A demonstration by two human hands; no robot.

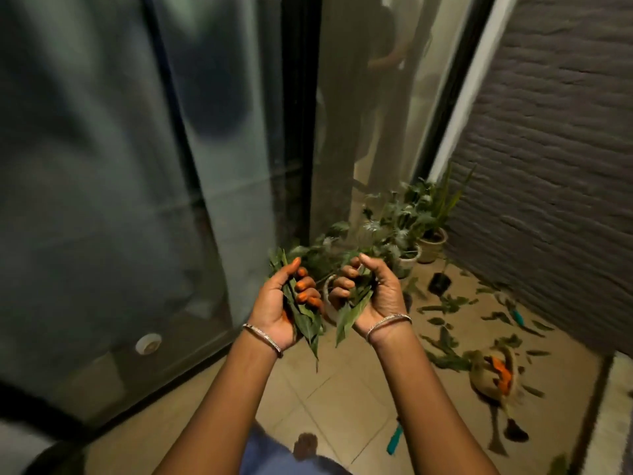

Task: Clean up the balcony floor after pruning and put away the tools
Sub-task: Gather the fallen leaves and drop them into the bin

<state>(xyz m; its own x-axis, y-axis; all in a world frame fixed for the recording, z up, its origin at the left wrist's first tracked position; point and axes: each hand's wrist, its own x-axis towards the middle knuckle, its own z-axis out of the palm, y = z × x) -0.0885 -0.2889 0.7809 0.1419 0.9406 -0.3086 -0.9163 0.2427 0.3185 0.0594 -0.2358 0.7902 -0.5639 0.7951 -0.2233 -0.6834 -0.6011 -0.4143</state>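
A person stands on a balcony with both palms turned up, the left hand [284, 303] and the right hand [373, 296] close together, each with its fingers [305, 286] curled around a bunch of cut leaves [308, 320] held above the tiled floor [325, 399]. More loose leaves [445, 305] lie scattered over the tiles to the right, around a tipped woven basket [489, 378] with something orange inside. One teal-handled tool [394, 440] lies on the floor near the person's legs; a second teal handle [518, 317] rests among the leaves close to the grey brick wall [548, 132]. A row of potted plants [411, 231] fills the far corner, just beyond the hands, with a small black pot [438, 282] beside it. A glass sliding door [154, 183] runs along the left.
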